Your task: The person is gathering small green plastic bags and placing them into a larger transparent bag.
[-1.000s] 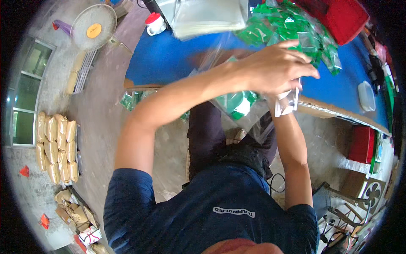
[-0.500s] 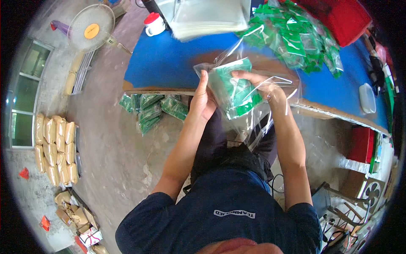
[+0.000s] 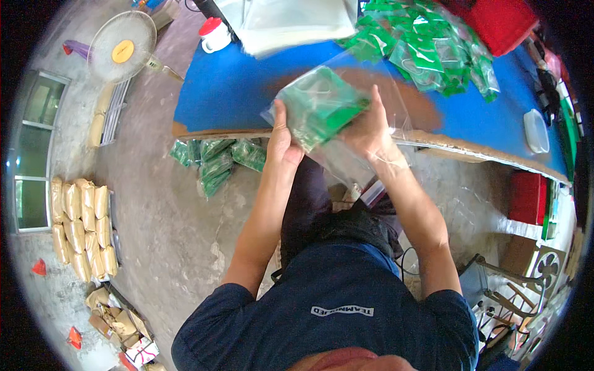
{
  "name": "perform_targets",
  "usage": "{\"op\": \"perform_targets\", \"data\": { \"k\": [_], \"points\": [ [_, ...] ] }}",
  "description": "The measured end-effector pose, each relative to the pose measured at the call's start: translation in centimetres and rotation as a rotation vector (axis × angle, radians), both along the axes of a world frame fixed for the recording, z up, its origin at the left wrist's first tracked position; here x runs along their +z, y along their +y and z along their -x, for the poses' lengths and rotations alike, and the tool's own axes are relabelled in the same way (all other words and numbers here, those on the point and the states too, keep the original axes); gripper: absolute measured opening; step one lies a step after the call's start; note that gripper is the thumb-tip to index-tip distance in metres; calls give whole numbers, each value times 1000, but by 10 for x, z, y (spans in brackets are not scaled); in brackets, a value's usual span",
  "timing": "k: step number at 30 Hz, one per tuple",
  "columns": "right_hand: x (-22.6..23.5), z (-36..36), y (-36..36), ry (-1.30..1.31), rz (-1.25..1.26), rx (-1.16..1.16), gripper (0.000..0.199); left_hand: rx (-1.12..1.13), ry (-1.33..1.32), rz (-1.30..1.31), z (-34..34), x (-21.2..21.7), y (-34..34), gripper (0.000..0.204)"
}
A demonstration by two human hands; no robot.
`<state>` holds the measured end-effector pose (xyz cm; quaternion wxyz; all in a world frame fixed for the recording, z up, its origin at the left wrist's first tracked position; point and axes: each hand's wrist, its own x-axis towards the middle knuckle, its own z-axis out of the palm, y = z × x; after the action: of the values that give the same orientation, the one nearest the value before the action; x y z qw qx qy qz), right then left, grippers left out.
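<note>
A clear plastic bag (image 3: pixel 322 111) filled with green packets is held up between both hands over the near edge of the blue table (image 3: pixel 229 93). My left hand (image 3: pixel 281 139) grips the bag's left side, thumb up along it. Its right side is clasped by my right hand (image 3: pixel 371 130), fingers spread over the plastic. The bag's loose clear end hangs down between my hands. A heap of green packets (image 3: pixel 433 49) lies on the table beyond the bag.
Filled bags of green packets (image 3: pixel 216 161) lie on the concrete floor under the table's left end. A white mug with a red lid (image 3: pixel 213 34), clear bags (image 3: pixel 291 18), a red crate (image 3: pixel 495 18), a standing fan (image 3: pixel 124 46) and tan sacks (image 3: pixel 80 229) are around.
One second ago my left arm reached across to the packet heap. Both hands then came together on the bag, which now sits fuller, higher and more to the left.
</note>
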<state>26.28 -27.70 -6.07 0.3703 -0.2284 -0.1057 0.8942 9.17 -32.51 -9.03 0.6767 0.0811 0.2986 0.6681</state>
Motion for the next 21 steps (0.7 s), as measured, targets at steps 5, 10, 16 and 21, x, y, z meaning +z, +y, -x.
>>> {"op": "perform_targets", "data": {
  "k": [5,10,16,21],
  "points": [
    [-7,8,-14,312,-40,-145,89,88,96,170,2,0,5,51],
    [-6,14,-12,197,-45,-208,79,15,223,196,-2,4,-4,40],
    [3,0,-3,90,-64,203,70,-77,21,93,18,20,-18,39],
    [-22,-16,-6,99,-143,207,73,-33,-11,156,28,-2,-27,42]
  ]
}}
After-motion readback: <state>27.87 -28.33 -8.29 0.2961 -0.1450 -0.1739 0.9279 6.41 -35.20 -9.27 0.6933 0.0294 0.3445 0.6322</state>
